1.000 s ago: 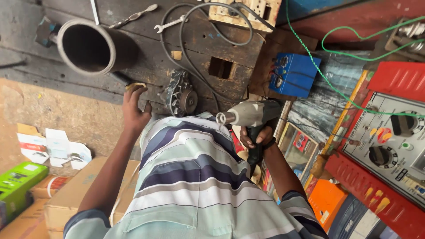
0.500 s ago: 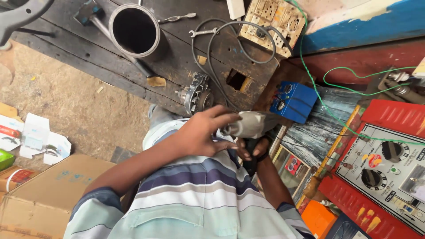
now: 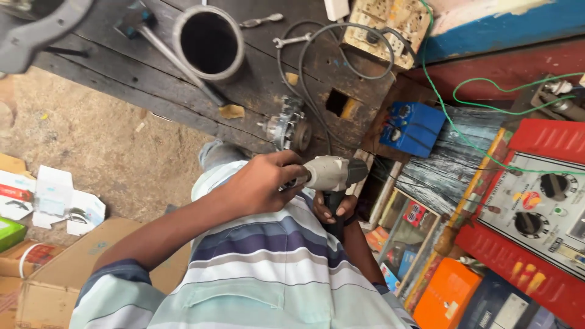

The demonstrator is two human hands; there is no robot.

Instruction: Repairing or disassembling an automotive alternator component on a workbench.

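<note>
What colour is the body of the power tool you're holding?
Pale grey power tool body with a black handle, right hand on it; clearest in the head view.

The person wears a short-sleeved shirt (image 3: 268,274) with broad horizontal stripes in pale mint green, white, grey and dark navy. The stripes run across the chest and belly, and the left sleeve (image 3: 116,286) ends above the elbow with a navy band at its hem, leaving the forearm bare. A chest pocket is stitched into the mint band low in the view, and grey-blue trousers (image 3: 216,153) show at the knee beyond the shirt.
</note>
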